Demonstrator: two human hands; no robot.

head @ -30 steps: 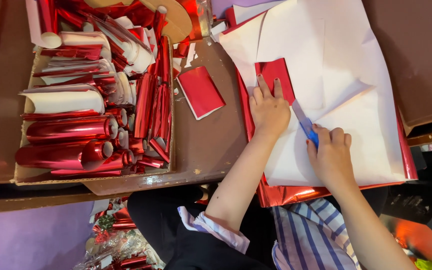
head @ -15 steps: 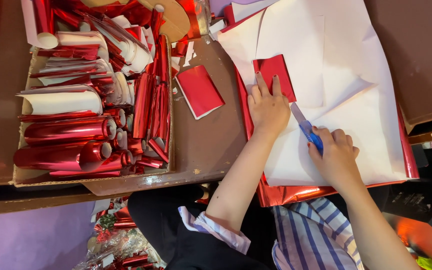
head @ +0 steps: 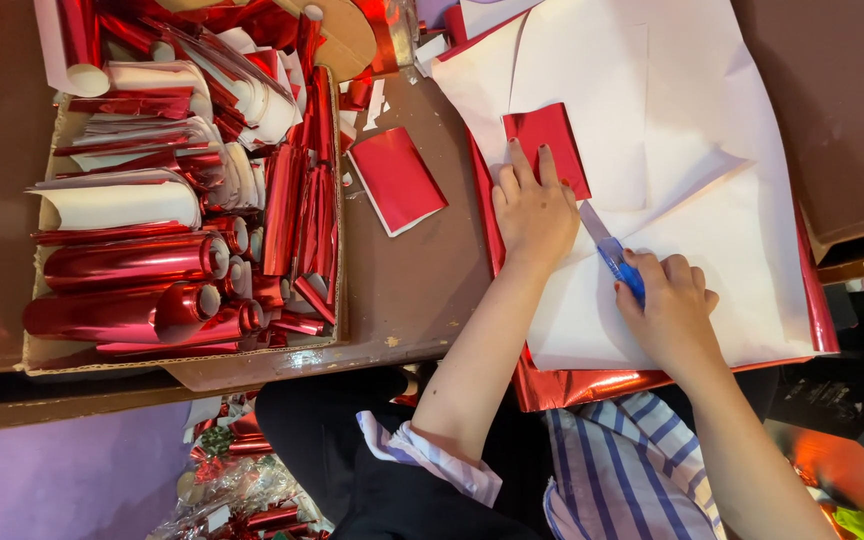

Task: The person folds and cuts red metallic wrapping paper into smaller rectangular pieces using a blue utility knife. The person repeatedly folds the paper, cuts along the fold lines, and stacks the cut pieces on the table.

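My left hand lies flat, fingers spread, pressing a small red foil rectangle onto a large white sheet backed with red foil. My right hand is shut on a blue-handled cutter. Its blade points up toward the lower right edge of the red rectangle, close to my left hand. Another red foil piece with a white edge rests on the brown table to the left of my left hand.
A cardboard box at the left holds several rolls of red foil and white-backed rolled sheets. More red foil scraps and a cardboard disc lie at the top. A brown board sits at the right.
My right hand has slid the cutter downward along the white sheet, away from the red rectangle. My left hand has stayed pressed on the rectangle.
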